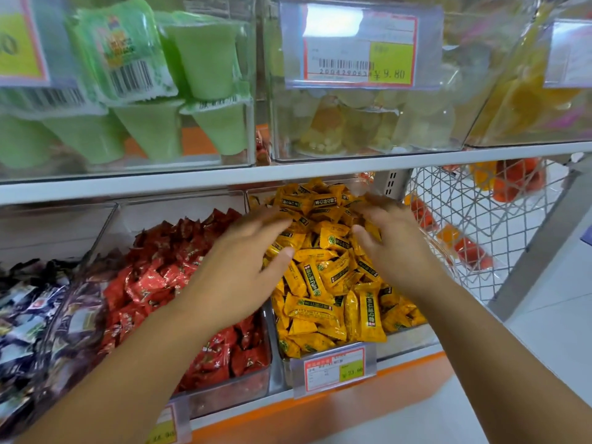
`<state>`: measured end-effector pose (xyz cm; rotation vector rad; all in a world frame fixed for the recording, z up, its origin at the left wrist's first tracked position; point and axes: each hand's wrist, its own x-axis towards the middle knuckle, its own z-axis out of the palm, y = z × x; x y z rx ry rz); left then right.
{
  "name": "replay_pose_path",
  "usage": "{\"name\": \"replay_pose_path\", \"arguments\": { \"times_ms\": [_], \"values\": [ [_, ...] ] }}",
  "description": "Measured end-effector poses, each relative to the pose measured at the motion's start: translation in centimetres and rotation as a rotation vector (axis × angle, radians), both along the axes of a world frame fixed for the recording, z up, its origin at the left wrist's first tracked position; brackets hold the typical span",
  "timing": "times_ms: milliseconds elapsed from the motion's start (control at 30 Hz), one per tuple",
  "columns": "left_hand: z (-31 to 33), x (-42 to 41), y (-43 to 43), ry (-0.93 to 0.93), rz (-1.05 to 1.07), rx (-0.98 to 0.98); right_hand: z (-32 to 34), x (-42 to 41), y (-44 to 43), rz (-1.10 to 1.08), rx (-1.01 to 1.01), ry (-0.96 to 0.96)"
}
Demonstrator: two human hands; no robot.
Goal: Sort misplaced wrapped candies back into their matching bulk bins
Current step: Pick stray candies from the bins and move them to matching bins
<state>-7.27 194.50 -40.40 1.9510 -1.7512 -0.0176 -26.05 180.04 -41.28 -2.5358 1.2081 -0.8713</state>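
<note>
A clear bin (pixel 407 342) on the lower shelf is heaped with yellow wrapped candies (pixel 323 283). My left hand (pixel 243 264) hovers over the bin's left side with fingers spread and straight, holding nothing that I can see. My right hand (pixel 394 241) reaches over the heap's right side, fingers extended onto the yellow candies, its fingertips blurred. Left of this bin, another clear bin holds red wrapped candies (pixel 166 277). Further left lie dark and white wrapped candies (pixel 35 315).
A white shelf board (pixel 320 169) runs just above the bins. On it stand clear bins of green jelly cups (pixel 160 91) and pale jelly cups (pixel 362 123). A wire basket (pixel 480 219) with orange packets hangs at the right. Price tags (pixel 334 368) front the bins.
</note>
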Motion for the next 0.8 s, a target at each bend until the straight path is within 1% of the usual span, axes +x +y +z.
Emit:
{"name": "replay_pose_path", "arguments": {
  "times_ms": [67, 167, 233, 333, 433, 500, 567, 633, 733, 800],
  "values": [
    [-0.5, -0.4, -0.3, 0.012, -0.054, 0.057, -0.4, 0.5, -0.4, 0.034, 0.016, 0.114],
    [-0.8, -0.8, -0.7, 0.016, -0.071, 0.121, -1.1, 1.3, 0.0, 0.073, -0.022, 0.274],
    [-0.8, -1.0, -1.1, -0.005, -0.074, 0.14, -0.6, 1.3, 0.7, 0.127, -0.017, 0.316],
    [-1.0, -1.3, -1.7, -0.053, -0.067, 0.161, 1.0, 0.1, 1.1, 0.197, 0.065, 0.233],
    [-1.1, -1.5, -2.2, -0.099, -0.036, 0.164, 3.1, -1.2, -1.2, 0.061, 0.091, 0.082],
    [-1.2, -1.6, -2.3, -0.106, -0.027, 0.164, 3.6, -1.4, -4.3, -0.038, 0.09, 0.091],
    [-1.2, -1.6, -2.3, -0.119, -0.034, 0.156, 3.7, -1.0, -7.3, -0.055, 0.13, 0.206],
    [-1.2, -1.6, -2.3, -0.124, -0.035, 0.152, 3.4, -0.2, -9.3, -0.013, 0.192, 0.344],
    [-1.2, -1.6, -2.2, -0.123, -0.036, 0.145, 2.6, 1.3, -10.3, 0.014, 0.174, 0.584],
    [-1.2, -1.6, -2.2, -0.13, -0.035, 0.145, 2.7, 1.9, -10.2, 0.009, 0.143, 0.678]
  ]
}}
